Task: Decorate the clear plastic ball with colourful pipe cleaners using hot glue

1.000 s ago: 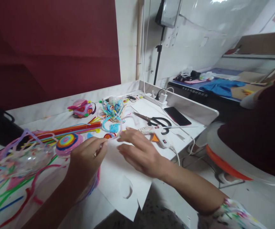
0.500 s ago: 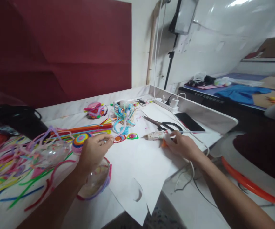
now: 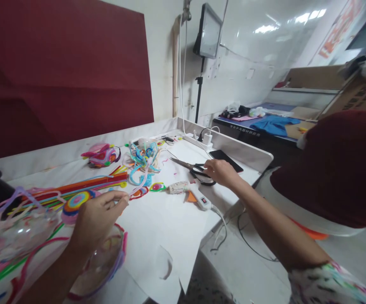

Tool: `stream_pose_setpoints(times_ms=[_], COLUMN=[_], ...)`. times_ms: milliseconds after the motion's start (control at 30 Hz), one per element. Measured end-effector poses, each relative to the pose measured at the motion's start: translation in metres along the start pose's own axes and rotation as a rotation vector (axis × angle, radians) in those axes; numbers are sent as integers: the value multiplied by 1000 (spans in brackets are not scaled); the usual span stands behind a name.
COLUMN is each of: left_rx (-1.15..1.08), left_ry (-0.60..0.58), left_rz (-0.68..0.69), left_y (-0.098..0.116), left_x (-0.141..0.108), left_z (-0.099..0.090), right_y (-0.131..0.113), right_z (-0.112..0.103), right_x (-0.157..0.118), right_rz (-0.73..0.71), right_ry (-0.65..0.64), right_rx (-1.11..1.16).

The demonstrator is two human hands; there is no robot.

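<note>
My left hand [image 3: 102, 211] pinches the end of a pale pink fuzzy strip [image 3: 144, 179], above a clear round bowl-like piece [image 3: 99, 264] with a purple and pink rim. My right hand [image 3: 219, 171] is closed at the handles of the black scissors [image 3: 191, 166], whose blades point left. A white glue gun [image 3: 198, 196] with an orange trigger lies just below them on the white paper [image 3: 157, 228]. Eye-shaped pieces in red [image 3: 139, 193] and green [image 3: 157, 186] sit between the hands. A rainbow-coloured disc [image 3: 77, 205] is beside my left hand.
Loose coloured strips [image 3: 91, 181] cover the left of the table. A clear dome [image 3: 27, 230], a colourful ball [image 3: 101, 155] and a blue strip bundle [image 3: 145, 154] lie there too. A phone [image 3: 225, 159] and a power strip [image 3: 198, 140] are at the right edge. A maroon-clad person [image 3: 331, 169] is close on the right.
My right hand has left the glue gun, which now lies on the paper, and has moved up to the scissors. The view has turned right. My left hand still pinches the strip.
</note>
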State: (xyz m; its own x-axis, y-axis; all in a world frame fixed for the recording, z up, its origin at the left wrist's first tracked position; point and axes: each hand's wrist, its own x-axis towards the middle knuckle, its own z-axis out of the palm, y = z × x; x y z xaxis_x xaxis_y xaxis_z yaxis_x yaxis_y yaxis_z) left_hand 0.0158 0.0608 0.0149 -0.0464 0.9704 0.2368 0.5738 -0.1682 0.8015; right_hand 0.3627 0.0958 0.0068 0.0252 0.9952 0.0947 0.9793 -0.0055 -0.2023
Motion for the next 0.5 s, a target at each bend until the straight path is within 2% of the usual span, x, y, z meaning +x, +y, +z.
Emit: stream_pose_setpoints(times_ms=[133, 267, 367, 500], left_rx=[9, 37, 68, 84], left_ry=[-2, -17, -11, -6], left_rz=[37, 45, 20, -7], left_y=[3, 8, 11, 9], left_x=[-1, -4, -5, -1], left_z=[0, 0, 0, 1], right_y=[15, 17, 17, 19], right_z=[5, 18, 23, 19], right_x=[38, 53, 54, 55], right_rz=[-38, -61, -63, 3], right_ry=[-158, -221, -167, 21], right_rx=[-87, -105, -79, -15])
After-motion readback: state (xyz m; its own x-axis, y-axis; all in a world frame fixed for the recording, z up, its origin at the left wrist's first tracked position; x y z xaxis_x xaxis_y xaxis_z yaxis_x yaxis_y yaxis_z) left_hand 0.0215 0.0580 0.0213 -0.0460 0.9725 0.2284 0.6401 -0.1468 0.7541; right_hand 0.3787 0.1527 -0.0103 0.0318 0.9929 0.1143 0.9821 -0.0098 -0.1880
